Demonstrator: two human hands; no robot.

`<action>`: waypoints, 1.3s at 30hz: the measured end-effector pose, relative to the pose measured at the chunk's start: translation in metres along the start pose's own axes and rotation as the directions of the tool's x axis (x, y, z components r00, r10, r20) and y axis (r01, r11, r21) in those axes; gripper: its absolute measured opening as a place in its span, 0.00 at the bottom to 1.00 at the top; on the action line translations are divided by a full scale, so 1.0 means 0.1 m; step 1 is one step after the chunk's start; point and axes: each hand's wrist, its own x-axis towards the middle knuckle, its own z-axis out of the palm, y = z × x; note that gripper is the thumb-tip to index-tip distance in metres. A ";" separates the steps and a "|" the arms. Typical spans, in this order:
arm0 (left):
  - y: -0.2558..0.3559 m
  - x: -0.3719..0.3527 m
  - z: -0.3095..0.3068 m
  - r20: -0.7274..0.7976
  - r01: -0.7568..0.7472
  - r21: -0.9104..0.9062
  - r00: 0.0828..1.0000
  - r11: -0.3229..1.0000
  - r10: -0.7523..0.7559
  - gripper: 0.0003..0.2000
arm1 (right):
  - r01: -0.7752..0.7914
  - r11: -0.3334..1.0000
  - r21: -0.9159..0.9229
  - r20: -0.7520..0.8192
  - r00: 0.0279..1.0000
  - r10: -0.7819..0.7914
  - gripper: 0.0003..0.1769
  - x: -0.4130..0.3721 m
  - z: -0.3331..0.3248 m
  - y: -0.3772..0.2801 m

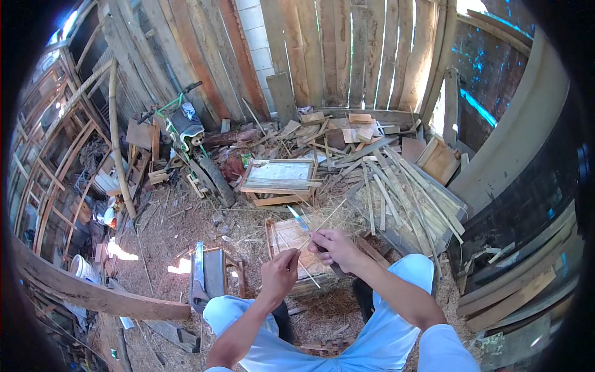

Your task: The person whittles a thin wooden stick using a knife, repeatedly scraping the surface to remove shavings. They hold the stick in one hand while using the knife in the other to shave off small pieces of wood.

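over the flat brown wooden panel [286, 229], left hand [279, 274] pinches a thin tan stick [334, 213] slanting forward-right; right hand [334, 249] grips a silver-bladed knife [298, 217].

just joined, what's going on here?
Someone seated is working thin wood by hand. The left hand pinches a thin stick, and the right hand holds what looks like a knife close by. Both hands are above a wooden panel on the littered ground. Further out lie a heap of strips and a framed board. Whether the blade touches the stick, I can't tell.
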 end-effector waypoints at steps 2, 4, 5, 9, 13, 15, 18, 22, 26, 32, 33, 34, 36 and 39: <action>-0.01 0.02 -0.04 -0.010 -0.002 0.006 1.000 1.000 0.002 0.04 | 0.029 0.990 0.135 0.067 0.997 -0.038 0.17 0.06 0.06 -0.02; 0.16 -0.04 0.14 -0.007 0.004 -0.019 1.000 1.000 -0.004 0.04 | -0.015 0.997 0.077 0.031 0.999 0.013 0.17 -0.11 -0.15 -0.09; 0.17 -0.01 0.12 0.010 -0.023 -0.004 1.000 1.000 0.023 0.04 | -0.028 0.998 0.052 0.016 0.999 0.027 0.17 -0.10 -0.15 -0.13; 0.12 -0.03 0.04 0.051 -0.044 0.050 0.998 0.998 0.042 0.03 | -0.003 0.998 -0.061 -0.177 0.984 -0.008 0.13 -0.08 -0.18 -0.27; -0.05 -0.13 -0.14 0.028 -0.038 0.092 0.999 0.995 0.035 0.03 | 0.293 0.954 0.067 -0.347 0.903 -0.253 0.12 -0.09 -1.01 -0.64; -0.07 -0.11 -0.18 -0.015 -0.028 0.114 0.999 0.993 0.030 0.02 | 0.304 0.951 0.055 -0.355 0.896 -0.266 0.13 -0.16 -1.02 -0.64; -0.05 -0.05 -0.14 -0.011 -0.030 0.162 0.999 0.986 0.032 0.01 | 0.146 0.989 0.014 -0.259 0.956 -0.137 0.13 -0.30 -0.62 -0.54; 0.04 -0.02 -0.07 0.012 -0.085 0.180 0.996 0.980 0.084 0.01 | 0.002 1.000 -0.015 0.022 1.000 -0.001 0.15 -0.10 -0.04 -0.01; 0.04 0.00 -0.05 -0.001 -0.139 0.158 0.990 0.978 0.141 0.01 | 0.034 0.994 0.104 0.032 0.999 -0.038 0.16 0.00 -0.06 -0.06; 0.05 -0.03 -0.09 0.013 -0.129 0.118 0.992 0.985 0.128 0.01 | 0.088 0.988 0.131 -0.047 0.995 -0.082 0.14 -0.01 -0.43 -0.32; 0.04 -0.05 -0.10 0.013 -0.131 0.119 0.991 0.984 0.130 0.01 | 0.161 0.975 0.152 -0.117 0.983 -0.144 0.14 -0.02 -0.58 -0.39; 0.02 -0.07 -0.12 0.006 -0.121 0.106 0.993 0.987 0.121 0.01 | 0.189 0.973 0.132 -0.177 0.970 -0.164 0.14 -0.03 -0.70 -0.43; -0.03 -0.10 -0.15 -0.012 -0.106 0.089 0.994 0.990 0.108 0.01 | 0.314 0.943 0.106 -0.324 0.908 -0.266 0.14 -0.11 -1.01 -0.61; -0.17 -0.05 -0.24 -0.104 0.008 0.019 0.995 1.000 -0.006 0.03 | 0.447 0.893 0.056 -0.421 0.822 -0.385 0.14 -0.29 -1.26 -0.75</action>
